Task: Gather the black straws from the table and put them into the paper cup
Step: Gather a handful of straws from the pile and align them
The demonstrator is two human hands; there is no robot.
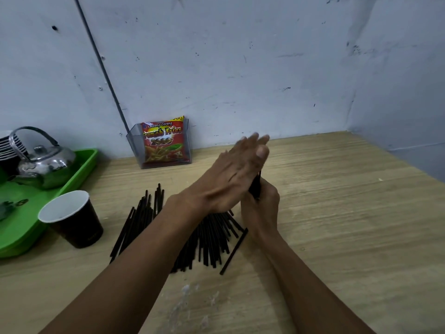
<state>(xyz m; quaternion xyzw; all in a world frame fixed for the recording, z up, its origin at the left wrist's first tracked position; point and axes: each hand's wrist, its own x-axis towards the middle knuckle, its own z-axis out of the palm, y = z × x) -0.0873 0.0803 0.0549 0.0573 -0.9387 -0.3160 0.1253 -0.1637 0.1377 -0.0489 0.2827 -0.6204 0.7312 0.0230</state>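
Note:
Several black straws (212, 239) lie fanned out on the wooden table (337, 225), partly hidden under my forearms. My right hand (262, 208) grips a small bundle of black straws (255, 186) upright above the pile. My left hand (231, 174) is flat with straight fingers, its palm against the top of that bundle. The paper cup (72, 219), dark outside and white inside, stands upright and looks empty, to the left of the straws.
A green tray (31, 225) with a metal kettle (42, 160) sits at the table's left edge. A clear holder with a red snack packet (162, 143) stands against the wall behind the straws. The walls meet in a corner at the far right.

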